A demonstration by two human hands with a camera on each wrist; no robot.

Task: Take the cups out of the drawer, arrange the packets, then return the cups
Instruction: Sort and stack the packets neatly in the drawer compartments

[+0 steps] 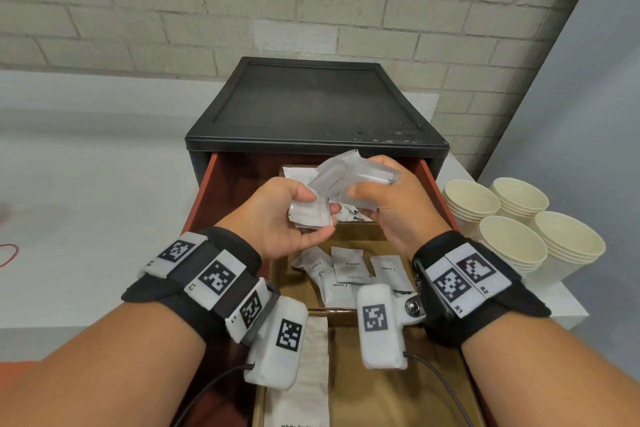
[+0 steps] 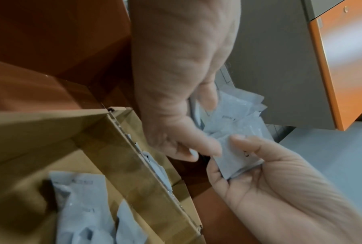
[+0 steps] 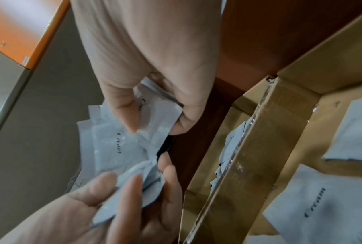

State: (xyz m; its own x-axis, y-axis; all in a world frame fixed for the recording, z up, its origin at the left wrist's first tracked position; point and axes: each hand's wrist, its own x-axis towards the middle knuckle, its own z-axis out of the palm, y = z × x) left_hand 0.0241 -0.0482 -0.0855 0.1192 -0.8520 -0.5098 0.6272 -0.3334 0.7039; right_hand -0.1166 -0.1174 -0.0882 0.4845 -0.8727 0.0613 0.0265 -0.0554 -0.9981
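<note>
I hold both hands over the open red-brown drawer (image 1: 204, 191) of the black cabinet (image 1: 311, 104). My right hand (image 1: 391, 204) grips a loose bunch of white square cream packets (image 1: 343, 173) between thumb and curled fingers. My left hand (image 1: 287, 218) lies palm up just beside it, and its thumb and fingers pinch a smaller stack of the same packets (image 1: 310, 215). The two bunches touch at their edges, so the right hand can pass packets straight to the left.

The place they must go, I think, is the brown cardboard compartment (image 1: 360, 236) in the drawer, directly under my wrists, where more cream packets (image 1: 348, 270) lie scattered flat. Each hand is about equally near to it; I judge the left must turn palm down to lay its stack there.

The cream paper cups (image 1: 512, 239) stand in stacks on the white counter (image 1: 86, 191) to the right of the drawer, already out. The arranging is only partly done.
</note>
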